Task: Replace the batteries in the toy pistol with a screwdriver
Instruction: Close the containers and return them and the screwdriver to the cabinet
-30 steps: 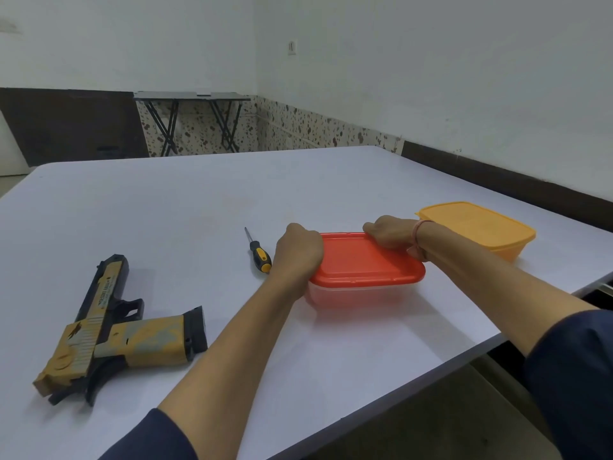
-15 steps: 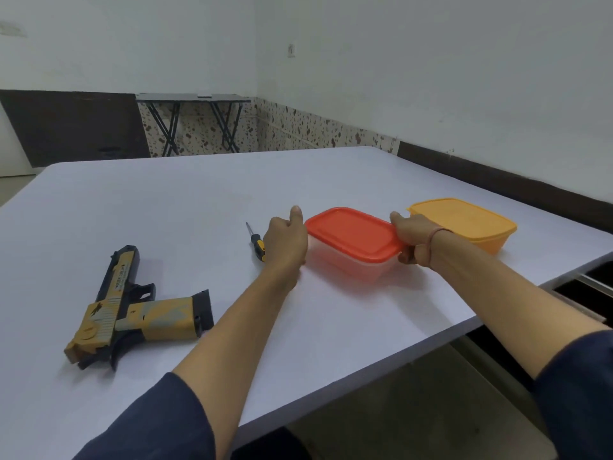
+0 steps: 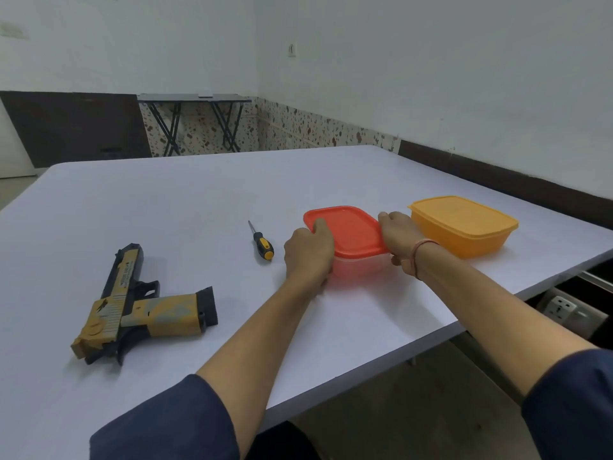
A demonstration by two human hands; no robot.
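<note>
On the worktop (image 3: 199, 200), left hand (image 3: 308, 254) and right hand (image 3: 398, 237) clasp the red-lidded box (image 3: 351, 240), contents unclear; orange box (image 3: 464, 227) closed beside it. Screwdriver (image 3: 262, 242) and toy pistol (image 3: 142, 307) lie leftward.

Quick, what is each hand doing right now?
Left hand: gripping the red-lidded box.
Right hand: gripping the same box's other side.

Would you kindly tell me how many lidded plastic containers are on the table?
2: the red-lidded container between both hands, and the orange container to its right near the table's edge.
</note>
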